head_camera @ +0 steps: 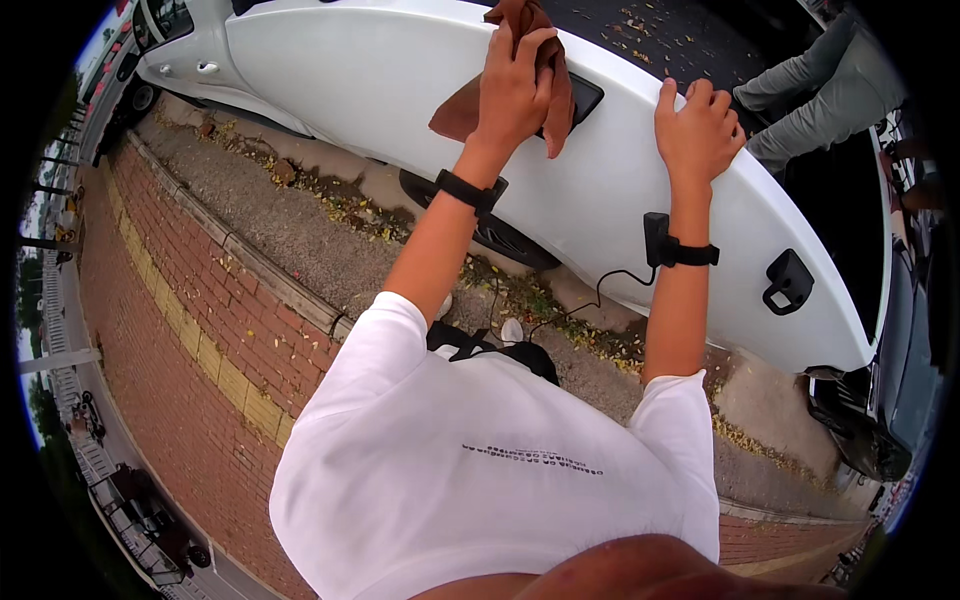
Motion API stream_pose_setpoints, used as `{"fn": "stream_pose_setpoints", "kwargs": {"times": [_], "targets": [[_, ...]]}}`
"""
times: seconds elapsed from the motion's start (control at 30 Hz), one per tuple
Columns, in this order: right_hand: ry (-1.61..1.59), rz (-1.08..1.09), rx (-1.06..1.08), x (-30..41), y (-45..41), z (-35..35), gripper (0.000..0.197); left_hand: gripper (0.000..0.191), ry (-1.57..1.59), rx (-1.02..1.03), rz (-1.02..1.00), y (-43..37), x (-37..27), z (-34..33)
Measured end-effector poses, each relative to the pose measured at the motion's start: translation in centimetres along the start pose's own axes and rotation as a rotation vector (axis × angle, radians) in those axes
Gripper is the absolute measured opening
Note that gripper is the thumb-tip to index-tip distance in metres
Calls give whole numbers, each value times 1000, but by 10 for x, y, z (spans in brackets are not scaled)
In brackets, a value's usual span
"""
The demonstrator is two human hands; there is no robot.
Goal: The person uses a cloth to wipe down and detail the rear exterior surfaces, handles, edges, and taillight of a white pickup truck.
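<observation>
My left hand [517,86] grips a brown cloth [457,112] at the top of the white side panel of a pickup truck [337,67]. The cloth hangs in folds over the panel and partly covers a black rectangular piece [589,101] on it. My right hand [697,131] rests on the panel's upper rim, fingers curled over the edge, with no object seen in it. Its fingertips are partly hidden beyond the rim. A black fitting with a loop [787,281] sits on the panel further right. Both wrists wear black straps with small boxes.
A person in grey trousers [825,90] is beyond the rim, by the dark truck bed [637,30] with scattered leaves. A black cable [600,292] hangs from my right wrist. Below are a wheel [517,240], a stone kerb [240,247] and brick paving [187,300].
</observation>
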State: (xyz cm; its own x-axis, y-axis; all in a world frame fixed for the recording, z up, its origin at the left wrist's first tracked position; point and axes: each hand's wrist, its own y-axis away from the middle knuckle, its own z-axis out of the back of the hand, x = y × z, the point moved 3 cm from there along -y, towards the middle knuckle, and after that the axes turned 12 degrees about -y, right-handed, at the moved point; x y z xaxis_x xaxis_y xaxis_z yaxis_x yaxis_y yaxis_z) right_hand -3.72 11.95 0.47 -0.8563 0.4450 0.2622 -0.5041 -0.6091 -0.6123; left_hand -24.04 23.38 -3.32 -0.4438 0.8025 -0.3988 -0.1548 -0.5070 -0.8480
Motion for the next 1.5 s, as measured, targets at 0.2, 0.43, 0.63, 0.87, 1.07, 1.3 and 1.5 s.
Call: {"fn": "stream_pose_setpoints", "kwargs": {"times": [0.2, 0.43, 0.63, 0.87, 1.07, 1.3, 1.5], "targets": [[30, -34, -120, 1, 3, -4, 36, 30, -96, 196, -434, -18, -37, -12], [29, 15, -320, -19, 9, -7, 17, 37, 111, 407, -499, 8, -20, 13], [-4, 10, -328, -18, 15, -10, 15, 49, 406, 542, -497, 5, 31, 29], [-14, -4, -327, -14, 13, -9, 16, 39, 190, 639, -482, -24, 27, 19], [-14, 29, -366, -22, 12, -9, 15, 37, 31, 447, -573, -19, 11, -3], [-24, 38, -374, -16, 6, -5, 16, 63, 269, 351, -210, 50, 7, 30], [-50, 57, -374, -13, 14, -10, 16, 56, 225, 468, -316, 26, 33, 26]]}}
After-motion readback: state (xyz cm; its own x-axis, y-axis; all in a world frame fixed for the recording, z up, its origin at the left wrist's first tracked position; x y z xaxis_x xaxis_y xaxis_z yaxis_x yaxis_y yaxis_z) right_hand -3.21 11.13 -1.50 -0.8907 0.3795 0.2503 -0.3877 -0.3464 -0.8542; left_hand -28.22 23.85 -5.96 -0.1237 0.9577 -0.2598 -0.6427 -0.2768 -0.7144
